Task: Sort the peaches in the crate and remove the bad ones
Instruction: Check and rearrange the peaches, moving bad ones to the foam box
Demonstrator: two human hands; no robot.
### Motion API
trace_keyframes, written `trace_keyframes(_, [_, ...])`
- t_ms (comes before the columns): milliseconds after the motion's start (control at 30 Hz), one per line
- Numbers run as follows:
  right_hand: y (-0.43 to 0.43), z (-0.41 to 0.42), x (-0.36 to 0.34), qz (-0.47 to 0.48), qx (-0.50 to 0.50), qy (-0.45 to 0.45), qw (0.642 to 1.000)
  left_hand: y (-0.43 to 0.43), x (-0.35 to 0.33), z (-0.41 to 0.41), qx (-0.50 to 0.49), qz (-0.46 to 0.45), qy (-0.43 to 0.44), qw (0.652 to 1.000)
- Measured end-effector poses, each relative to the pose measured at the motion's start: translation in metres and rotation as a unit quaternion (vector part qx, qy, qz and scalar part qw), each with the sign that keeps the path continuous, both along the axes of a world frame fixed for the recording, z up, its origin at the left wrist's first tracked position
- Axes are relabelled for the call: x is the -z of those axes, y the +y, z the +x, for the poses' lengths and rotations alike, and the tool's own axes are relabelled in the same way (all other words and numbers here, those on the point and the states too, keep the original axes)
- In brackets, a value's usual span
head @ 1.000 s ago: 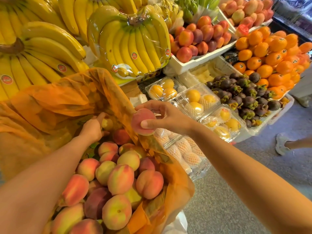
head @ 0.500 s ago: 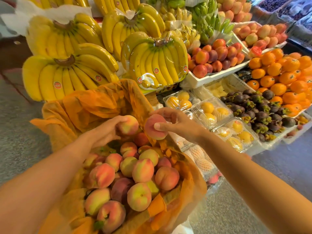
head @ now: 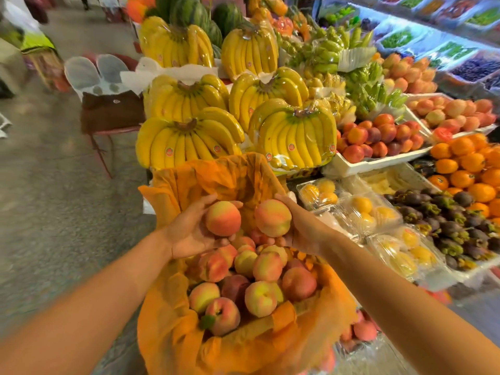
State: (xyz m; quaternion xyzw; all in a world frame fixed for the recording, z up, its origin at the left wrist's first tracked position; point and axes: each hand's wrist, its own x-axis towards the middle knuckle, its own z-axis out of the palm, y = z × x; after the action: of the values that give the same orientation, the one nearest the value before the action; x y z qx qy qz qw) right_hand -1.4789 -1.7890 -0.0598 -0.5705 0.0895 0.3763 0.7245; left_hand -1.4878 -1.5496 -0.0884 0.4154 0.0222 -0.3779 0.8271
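Left hand (head: 189, 234), palm up, cups a peach (head: 223, 218) in curled fingers, right hand (head: 303, 230) likewise grips a second peach (head: 272, 217), the two fruits side by side, possibly touching (blurred), held just above the peach pile (head: 259, 282) in the orange-paper-lined crate (head: 167, 334), banana bunches (head: 189, 142) stacked just behind.

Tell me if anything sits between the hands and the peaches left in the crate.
Only what they carry: the left hand holds a peach, the right hand a second peach, just above the pile. The orange liner lies folded back around it, covering none on top.
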Motion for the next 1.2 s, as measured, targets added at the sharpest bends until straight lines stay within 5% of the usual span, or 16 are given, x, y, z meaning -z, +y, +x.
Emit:
trace_keyframes(233, [0.007, -0.009, -0.006, 0.032, -0.003, -0.021, 0.999, 0.017, -0.010, -0.019, -0.025, 0.046, -0.067, 0.996])
trace_keyframes(400, [0.005, -0.013, -0.005, 0.041, -0.006, -0.162, 0.986, 0.016, -0.013, -0.024, -0.093, 0.095, -0.076, 0.988])
trace_keyframes(567, [0.007, -0.021, 0.000, -0.073, -0.004, -0.275, 0.959, 0.014, -0.015, -0.026, -0.100, 0.207, -0.146, 0.962])
trace_keyframes(1000, [0.040, 0.023, 0.009, -0.093, 0.003, -0.202, 0.975, 0.046, -0.007, -0.014, -0.275, 0.189, -0.125, 0.934])
trace_keyframes(1200, [0.070, 0.050, 0.035, -0.125, -0.011, -0.167, 0.978, 0.068, 0.004, 0.003, -0.367, 0.271, -0.154, 0.877])
